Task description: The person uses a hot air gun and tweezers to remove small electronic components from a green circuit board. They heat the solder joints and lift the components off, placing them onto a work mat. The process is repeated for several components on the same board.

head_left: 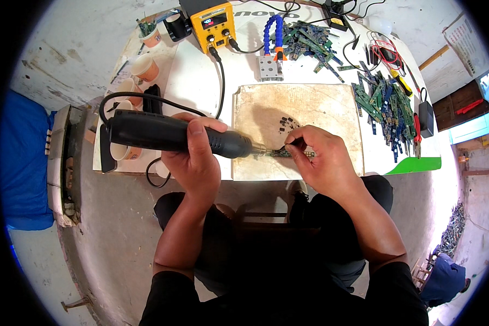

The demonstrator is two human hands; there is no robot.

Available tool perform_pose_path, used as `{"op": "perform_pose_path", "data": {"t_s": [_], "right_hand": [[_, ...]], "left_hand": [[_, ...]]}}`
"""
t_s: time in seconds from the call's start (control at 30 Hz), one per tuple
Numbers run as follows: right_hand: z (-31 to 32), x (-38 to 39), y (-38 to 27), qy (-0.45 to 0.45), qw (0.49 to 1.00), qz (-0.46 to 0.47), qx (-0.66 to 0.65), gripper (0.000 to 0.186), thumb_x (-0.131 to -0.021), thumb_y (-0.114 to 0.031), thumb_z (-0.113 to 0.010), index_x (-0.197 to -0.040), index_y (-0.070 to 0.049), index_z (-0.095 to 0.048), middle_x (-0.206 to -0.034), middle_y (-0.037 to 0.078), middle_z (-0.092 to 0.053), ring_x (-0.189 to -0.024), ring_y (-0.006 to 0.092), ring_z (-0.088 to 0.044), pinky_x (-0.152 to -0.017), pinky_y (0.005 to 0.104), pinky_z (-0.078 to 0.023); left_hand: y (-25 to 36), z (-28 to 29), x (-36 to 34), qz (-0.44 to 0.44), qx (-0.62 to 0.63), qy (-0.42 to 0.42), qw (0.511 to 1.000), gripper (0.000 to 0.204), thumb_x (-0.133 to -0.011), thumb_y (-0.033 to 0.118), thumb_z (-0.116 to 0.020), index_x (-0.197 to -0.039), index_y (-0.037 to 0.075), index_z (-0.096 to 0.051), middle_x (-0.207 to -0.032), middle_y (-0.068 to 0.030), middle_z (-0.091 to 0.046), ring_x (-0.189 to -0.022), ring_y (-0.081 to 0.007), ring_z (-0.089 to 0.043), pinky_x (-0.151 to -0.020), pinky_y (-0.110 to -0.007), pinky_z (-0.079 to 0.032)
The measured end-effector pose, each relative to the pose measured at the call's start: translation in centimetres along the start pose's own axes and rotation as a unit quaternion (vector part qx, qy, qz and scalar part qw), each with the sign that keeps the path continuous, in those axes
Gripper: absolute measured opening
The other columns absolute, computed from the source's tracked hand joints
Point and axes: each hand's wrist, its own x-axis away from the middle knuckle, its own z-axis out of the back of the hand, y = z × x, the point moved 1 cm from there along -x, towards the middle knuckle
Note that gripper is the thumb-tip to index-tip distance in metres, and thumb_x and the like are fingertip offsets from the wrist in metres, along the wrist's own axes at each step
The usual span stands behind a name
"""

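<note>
My left hand [194,155] is wrapped round a black hot air gun [152,133], whose metal nozzle [258,149] points right. At the nozzle's end, a narrow green circuit board strip [282,154] lies on a stained, pale square work board [255,108]. My right hand [320,157] pinches dark tweezers [289,145] with the tips at the strip, close to the nozzle; the fingers hide most of the tweezers. Several small black chips [287,123] lie loose just beyond my right fingers.
A yellow hot air station [209,24] stands at the back, its cable looping to the gun. Circuit board strips are heaped at the back [307,43] and right [388,108]. Paper cups [145,68] line the left. Red-handled pliers [417,136] and a blue flexible hose [273,32] also stand about.
</note>
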Motion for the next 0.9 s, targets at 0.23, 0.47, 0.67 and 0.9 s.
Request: {"op": "perform_pose_path", "data": {"t_s": [0.23, 0.47, 0.67, 0.9], "right_hand": [[0.0, -0.1, -0.1, -0.002, 1.0, 0.001, 0.0, 0.013, -0.085, 0.002, -0.066, -0.096, -0.002, -0.062, -0.087, 0.017, -0.066, -0.078, 0.0341, -0.068, -0.066, 0.0375, -0.053], [0.0, -0.1, -0.2, -0.001, 1.0, 0.007, 0.009, 0.012, -0.085, 0.001, -0.066, -0.096, -0.002, -0.062, -0.088, 0.017, -0.066, -0.079, 0.0353, -0.068, -0.067, 0.0382, -0.054], [0.1, 0.0, -0.3, -0.002, 1.0, 0.0, 0.006, 0.012, -0.085, 0.001, -0.066, -0.096, -0.003, -0.062, -0.088, 0.017, -0.067, -0.079, 0.0351, -0.068, -0.067, 0.0378, -0.054], [0.0, 0.0, -0.4, -0.004, 1.0, -0.002, 0.005, 0.011, -0.086, 0.001, -0.066, -0.096, -0.002, -0.062, -0.088, 0.017, -0.067, -0.079, 0.0345, -0.068, -0.067, 0.0374, -0.054]], "left_hand": [[0.5, -0.2, 0.1, 0.013, 0.011, -0.005, 1.0, 0.021, -0.103, 0.026, -0.053, -0.1, 0.005, -0.052, -0.074, -0.0098, -0.069, -0.071, -0.0135, -0.064, -0.072, -0.025, -0.051], [1.1, -0.5, 0.2, 0.051, 0.046, -0.003, 0.998, 0.022, -0.102, 0.02, -0.054, -0.091, 0.001, -0.059, -0.078, -0.0062, -0.069, -0.072, -0.0077, -0.057, -0.073, -0.022, -0.044], [1.1, -0.7, 0.1, 0.046, 0.05, -0.003, 0.998, 0.022, -0.103, 0.019, -0.053, -0.091, 0.001, -0.059, -0.078, -0.0061, -0.069, -0.072, -0.0079, -0.058, -0.073, -0.023, -0.044], [0.5, 0.0, 0.1, 0.019, -0.005, -0.017, 1.0, 0.021, -0.103, 0.025, -0.051, -0.098, 0.005, -0.054, -0.074, -0.0085, -0.069, -0.071, -0.0117, -0.064, -0.07, -0.024, -0.052]]}}
